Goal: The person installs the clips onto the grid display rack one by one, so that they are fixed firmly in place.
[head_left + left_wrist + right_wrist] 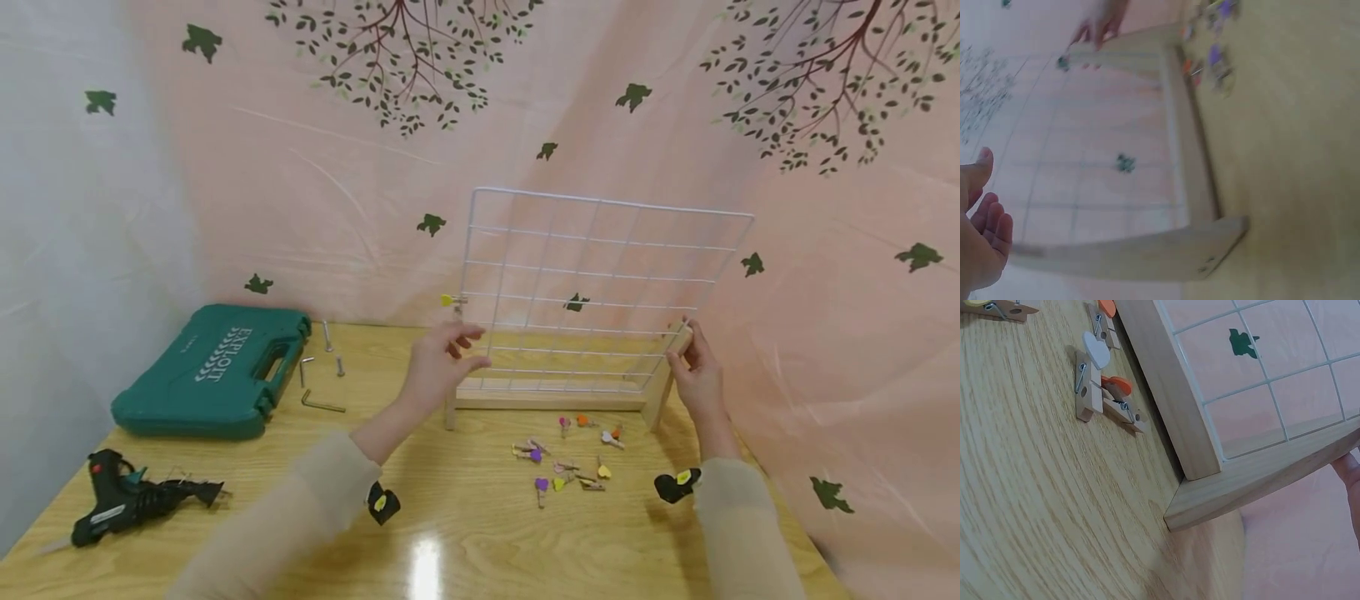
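Observation:
A white wire grid [600,200] stands upright in a wooden stand [547,402] on the table. My right hand [699,367] grips the upper end of the stand's right post [660,383], thumb in front and fingers behind. In the right wrist view only a bit of that hand [1350,475] shows at the edge. Near the grid's left side is my left hand [442,358], fingers loosely bent and nothing in them. The left wrist view is blurred, but shows the hand [985,237] apart from the left post [1135,255]. A yellow-topped clothespin [453,300] is on the grid's left edge.
Several small clothespins with coloured hearts [542,486] lie scattered before the stand. To the left are a green tool case [217,371], a black glue gun [135,496], hex keys [324,407] and bolts [327,335]. A printed cloth [360,192] hangs behind.

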